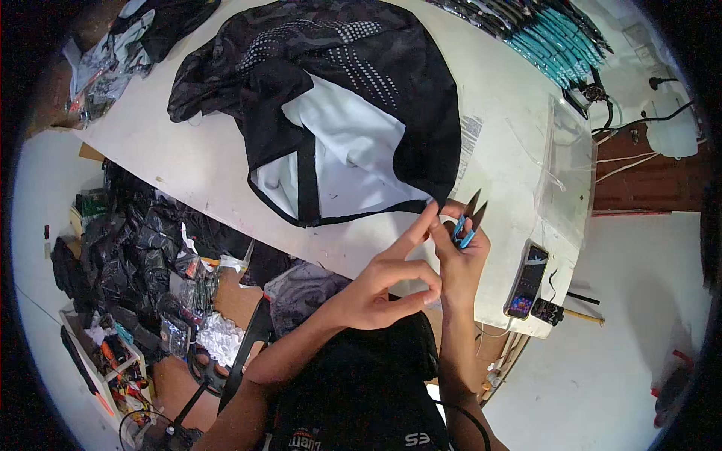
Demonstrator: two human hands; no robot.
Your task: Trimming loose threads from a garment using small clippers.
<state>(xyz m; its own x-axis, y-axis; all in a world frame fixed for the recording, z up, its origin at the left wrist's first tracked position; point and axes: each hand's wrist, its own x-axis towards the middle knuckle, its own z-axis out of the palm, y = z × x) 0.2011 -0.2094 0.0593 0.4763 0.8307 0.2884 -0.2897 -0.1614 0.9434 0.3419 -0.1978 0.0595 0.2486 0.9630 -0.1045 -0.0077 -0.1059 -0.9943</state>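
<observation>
A black garment with dotted print and white lining (426, 135) lies spread on the white table (208, 169), its opening towards me. My right hand (462, 242) pinches the garment's edge at its lower right corner and also carries blue-handled thread snips (471, 222), their blades apart and pointing away from me. My left hand (389, 282) reaches in beside it, index fingertip at the same corner, with its thumb and another finger curled close together. Whether the left hand grips the fabric is hard to tell.
On the table's right side lie a phone (527, 282), a small black device (547, 312) and a clear plastic sheet (555, 163). Packaged teal garments (547, 45) are stacked at the far right. Black plastic bags (152, 248) and a wooden box of oddments (121, 366) are at the lower left.
</observation>
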